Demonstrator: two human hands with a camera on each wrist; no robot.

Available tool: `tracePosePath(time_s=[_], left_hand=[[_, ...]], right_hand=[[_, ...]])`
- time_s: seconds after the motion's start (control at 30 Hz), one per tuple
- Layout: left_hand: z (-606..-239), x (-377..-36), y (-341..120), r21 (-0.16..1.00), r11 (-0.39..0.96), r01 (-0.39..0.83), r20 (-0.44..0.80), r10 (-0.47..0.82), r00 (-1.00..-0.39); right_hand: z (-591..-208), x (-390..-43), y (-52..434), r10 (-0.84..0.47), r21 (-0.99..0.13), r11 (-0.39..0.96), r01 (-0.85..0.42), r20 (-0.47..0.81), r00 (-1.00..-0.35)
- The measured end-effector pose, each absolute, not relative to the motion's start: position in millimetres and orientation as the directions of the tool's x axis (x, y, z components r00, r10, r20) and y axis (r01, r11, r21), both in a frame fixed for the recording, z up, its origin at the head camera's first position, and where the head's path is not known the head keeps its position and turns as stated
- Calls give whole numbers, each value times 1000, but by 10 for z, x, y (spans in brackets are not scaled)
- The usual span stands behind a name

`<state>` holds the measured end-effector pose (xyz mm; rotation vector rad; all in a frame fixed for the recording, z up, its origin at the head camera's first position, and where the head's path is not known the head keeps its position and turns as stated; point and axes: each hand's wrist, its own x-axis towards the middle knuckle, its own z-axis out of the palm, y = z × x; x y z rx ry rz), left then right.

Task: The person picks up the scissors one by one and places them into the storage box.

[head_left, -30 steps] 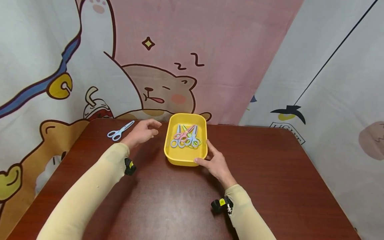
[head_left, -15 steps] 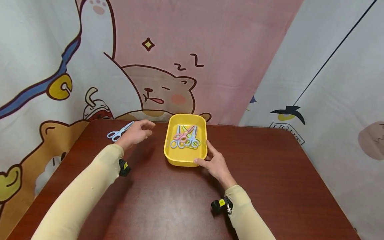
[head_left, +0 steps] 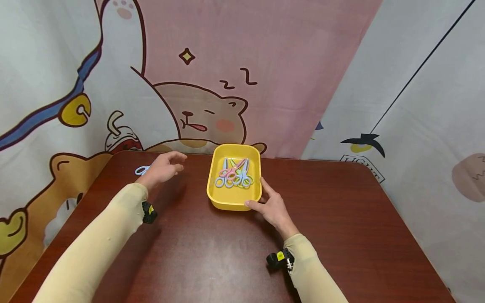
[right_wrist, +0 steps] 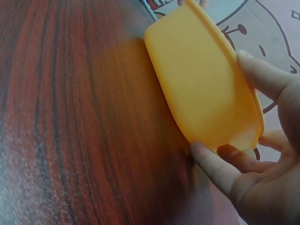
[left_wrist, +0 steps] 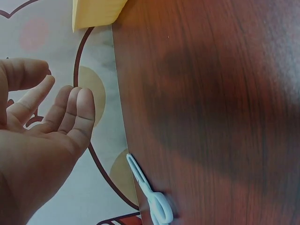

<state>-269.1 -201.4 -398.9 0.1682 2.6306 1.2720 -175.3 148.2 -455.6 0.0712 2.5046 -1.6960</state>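
Note:
My right hand grips the near right corner of a yellow plastic tray. In the right wrist view the thumb is at the tray's rim and the fingers lie against its side. Several small scissors lie heaped inside, with a pink pair on top of light blue and green ones. My left hand hovers left of the tray, fingers loosely bent and holding nothing. It partly covers a light blue pair of scissors on the table. The left wrist view shows those scissors below the hand.
The brown wooden table ends at the back against a cartoon-printed cloth. The tray stands close to that back edge. Both wrists carry small black cameras over pale yellow sleeves.
My left hand has moved left, away from the tray, and now overlaps most of the loose light blue scissors. The right hand and tray stay in place.

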Motion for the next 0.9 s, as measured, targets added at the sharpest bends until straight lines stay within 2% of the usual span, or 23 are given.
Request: tracePosePath(time_s=[0.9], left_hand=[[-4004,-2713,-2361,744,668,18,-129,169,-977]], right_hand=[[-4556,-1746,1484,-28,-924,369,99,-118,-993]])
